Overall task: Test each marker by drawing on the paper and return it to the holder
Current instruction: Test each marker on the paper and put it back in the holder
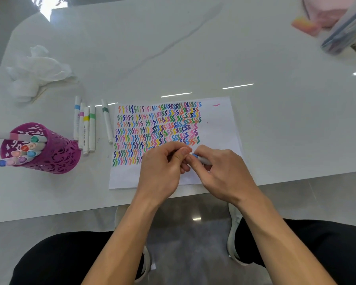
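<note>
Evidently the step in hand concerns the cap. Both hands meet just above the lower right part of the paper [220, 128], and between them runs a white marker [201, 159] with a blue band. The right hand [224, 173] grips the barrel, fingers curled round it. The left hand [164, 167] pinches the marker's front end between thumb and curled fingers and hides the tip, so it cannot be told whether the cap is coming off or going on.

Either way, the move wants a straight pull or push along the barrel. The right hand should hold firm while the left does the work, with no sideways twist that could flick ink onto the sheet. If the tip is to draw, free space lies at the end of the bottom rows of squiggles and in the blank strip below them. A short wave there, clear of the existing marks, would show the colour best. If the marker is being closed, the cap should seat fully before it goes into the purple holder [49, 155]. That stands well to the left on the table [173, 58] with several markers in it. Five loose markers [84, 128] lie between holder and paper, probably awaiting their turn.
</note>
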Tool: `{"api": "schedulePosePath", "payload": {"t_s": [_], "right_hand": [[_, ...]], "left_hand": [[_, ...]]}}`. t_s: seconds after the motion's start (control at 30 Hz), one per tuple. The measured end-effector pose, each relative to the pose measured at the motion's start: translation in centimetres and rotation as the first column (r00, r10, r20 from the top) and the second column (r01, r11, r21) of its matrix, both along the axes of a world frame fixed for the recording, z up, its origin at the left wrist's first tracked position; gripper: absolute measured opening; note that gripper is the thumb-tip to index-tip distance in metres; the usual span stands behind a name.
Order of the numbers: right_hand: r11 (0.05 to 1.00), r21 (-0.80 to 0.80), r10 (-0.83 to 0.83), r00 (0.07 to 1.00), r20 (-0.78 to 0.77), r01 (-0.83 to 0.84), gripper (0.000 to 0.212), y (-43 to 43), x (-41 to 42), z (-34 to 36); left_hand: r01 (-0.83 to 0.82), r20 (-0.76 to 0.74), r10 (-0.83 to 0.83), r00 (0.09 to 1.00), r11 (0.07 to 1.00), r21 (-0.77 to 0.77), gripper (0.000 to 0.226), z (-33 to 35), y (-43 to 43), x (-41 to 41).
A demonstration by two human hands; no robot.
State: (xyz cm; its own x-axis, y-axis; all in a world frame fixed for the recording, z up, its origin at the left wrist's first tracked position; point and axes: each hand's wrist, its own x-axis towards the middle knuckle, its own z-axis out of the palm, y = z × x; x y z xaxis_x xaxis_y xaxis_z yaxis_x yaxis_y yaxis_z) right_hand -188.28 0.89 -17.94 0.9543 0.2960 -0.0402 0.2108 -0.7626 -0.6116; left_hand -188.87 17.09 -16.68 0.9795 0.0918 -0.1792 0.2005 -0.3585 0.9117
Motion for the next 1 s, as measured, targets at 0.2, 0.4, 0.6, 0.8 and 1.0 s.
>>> {"api": "schedulePosePath", "payload": {"t_s": [0.2,0.4,0.6,0.8,1.0], "right_hand": [[1.000,-0.007,-0.017,1.000,-0.022,0.017,0.038,-0.3,-0.1,0.1],[0.996,0.046,-0.074,0.997,0.005,0.073,0.037,0.1,-0.1,0.6],[0.949,0.262,-0.133,0.977,-0.166,0.174,0.023,-0.1,0.3,0.8],[0.754,0.562,-0.176,0.929,-0.326,0.340,0.021,-0.3,0.9,0.6],[0.649,0.669,-0.094,0.911,-0.402,0.362,0.042,0.9,0.9,0.2]], "left_hand": [[-0.004,0.001,0.004,1.000,1.000,0.007,0.017,0.3,-0.3,-0.1],[-0.046,0.050,0.047,0.998,0.999,-0.013,0.012,0.9,-0.1,-0.1],[-0.225,0.104,0.218,0.970,0.973,0.061,0.009,0.1,1.0,0.3],[-0.221,0.123,0.194,0.973,0.940,0.260,0.007,-0.2,1.5,0.2],[-0.144,0.046,0.137,0.990,0.924,0.354,0.012,-0.3,2.2,0.1]]}}
